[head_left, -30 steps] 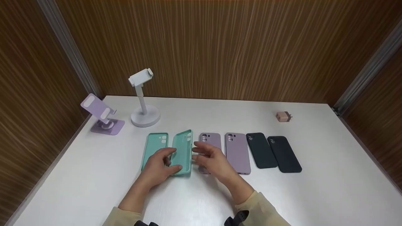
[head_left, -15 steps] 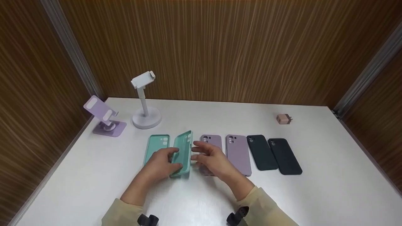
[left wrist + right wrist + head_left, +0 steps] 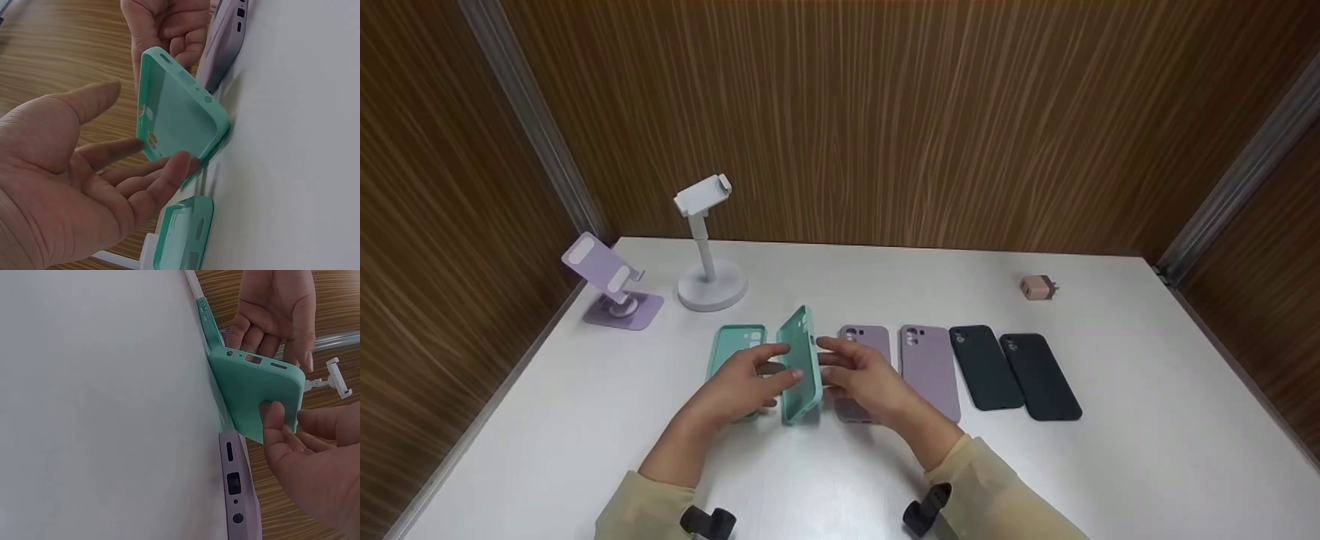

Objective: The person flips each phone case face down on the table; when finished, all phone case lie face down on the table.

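Note:
A mint-green phone case (image 3: 799, 360) stands tilted on a long edge, its hollow side toward my left hand (image 3: 746, 384). The left fingers are spread and touch its lower edge in the left wrist view; the thumb (image 3: 98, 101) stays apart from it. My right hand (image 3: 874, 382) is behind the case, its loosely bent fingers touching the back and raised edge in the right wrist view. No pinch shows there. Flat beneath the left hand lies a second mint-green case (image 3: 735, 345), partly covered. Beside and under the right hand lies a purple phone case (image 3: 864, 335).
Further right lie another purple case (image 3: 930, 375) and two dark cases (image 3: 986, 367), (image 3: 1040, 376). A purple phone stand (image 3: 619, 292) and a white phone stand (image 3: 710, 277) are at the back left. A pink charger plug (image 3: 1038, 287) sits at the back right.
The mint-green case has tipped up more steeply toward upright. My left hand has shifted slightly with its thumb higher; the right hand stays nearly in place behind the case.

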### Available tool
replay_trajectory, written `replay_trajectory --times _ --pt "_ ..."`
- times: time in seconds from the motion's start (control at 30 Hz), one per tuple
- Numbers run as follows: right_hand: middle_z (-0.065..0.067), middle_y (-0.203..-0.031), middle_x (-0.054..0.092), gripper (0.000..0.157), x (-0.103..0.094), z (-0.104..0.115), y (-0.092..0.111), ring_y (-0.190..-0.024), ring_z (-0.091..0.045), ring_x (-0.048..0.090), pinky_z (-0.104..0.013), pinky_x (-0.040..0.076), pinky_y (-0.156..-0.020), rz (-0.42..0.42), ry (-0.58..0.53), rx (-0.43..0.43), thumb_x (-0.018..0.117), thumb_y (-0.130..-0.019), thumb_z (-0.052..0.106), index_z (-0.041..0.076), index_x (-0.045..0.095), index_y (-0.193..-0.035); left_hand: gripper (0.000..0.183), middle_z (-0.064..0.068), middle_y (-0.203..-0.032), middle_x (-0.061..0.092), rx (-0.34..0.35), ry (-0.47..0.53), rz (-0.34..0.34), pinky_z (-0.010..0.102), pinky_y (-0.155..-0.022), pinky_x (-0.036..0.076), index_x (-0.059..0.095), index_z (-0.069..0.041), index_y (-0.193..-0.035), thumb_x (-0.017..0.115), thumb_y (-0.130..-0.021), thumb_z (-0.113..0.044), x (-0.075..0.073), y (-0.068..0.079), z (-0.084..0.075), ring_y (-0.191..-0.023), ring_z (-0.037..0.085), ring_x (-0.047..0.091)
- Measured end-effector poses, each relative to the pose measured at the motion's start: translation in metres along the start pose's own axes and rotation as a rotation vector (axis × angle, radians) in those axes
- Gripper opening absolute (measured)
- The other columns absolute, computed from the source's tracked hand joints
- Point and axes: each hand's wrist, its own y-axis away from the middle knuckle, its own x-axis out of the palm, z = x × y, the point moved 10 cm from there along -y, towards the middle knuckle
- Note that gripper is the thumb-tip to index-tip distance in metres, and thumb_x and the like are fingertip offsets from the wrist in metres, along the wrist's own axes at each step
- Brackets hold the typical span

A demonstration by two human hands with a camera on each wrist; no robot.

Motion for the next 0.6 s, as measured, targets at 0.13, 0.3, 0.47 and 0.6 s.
replay_trajectory --times 0.13,0.3,0.47,0.6 --pt "-0.024 -0.147 0.060 0.052 0.004 0.001 0.000 -0.126 -0.033 0.066 -0.050 0.055 -0.103 0.024 0.001 0.003 0.056 -0.108 0.005 0.001 0.045 -0.159 0.074 0.023 -0.148 0.059 -0.020 0.029 0.021 0.050 -0.096 0.059 0.041 -0.012 -0.163 0.074 -0.101 -0.037 0.003 -0.001 0.001 -0.120 0.034 0.069" --pt "-0.024 -0.146 0.060 0.053 0.009 0.002 0.000 -0.124 -0.032 0.067 -0.050 0.056 -0.101 0.044 0.020 0.006 0.058 -0.109 0.008 0.003 0.045 -0.160 0.076 0.022 -0.149 0.059 -0.019 0.030 0.028 0.049 -0.095 0.059 0.040 -0.017 -0.165 0.074 -0.101 -0.039 0.005 -0.003 0.000 -0.124 0.035 0.067" --pt "-0.020 -0.144 0.062 0.054 0.012 0.003 0.001 -0.121 -0.029 0.068 -0.050 0.057 -0.099 0.057 0.075 0.005 0.060 -0.108 0.011 0.004 0.046 -0.160 0.075 0.023 -0.147 0.060 -0.019 0.045 0.024 0.052 -0.095 0.059 0.040 -0.019 -0.165 0.074 -0.101 -0.038 0.006 -0.003 0.000 -0.127 0.037 0.065" --pt "-0.018 -0.143 0.064 0.054 0.013 0.004 0.001 -0.120 -0.027 0.069 -0.046 0.058 -0.098 0.057 0.117 -0.009 0.061 -0.108 0.012 0.003 0.046 -0.159 0.078 0.024 -0.145 0.061 -0.024 0.059 0.018 0.053 -0.094 0.060 0.035 -0.020 -0.167 0.074 -0.101 -0.038 0.008 -0.003 -0.001 -0.123 0.038 0.067"
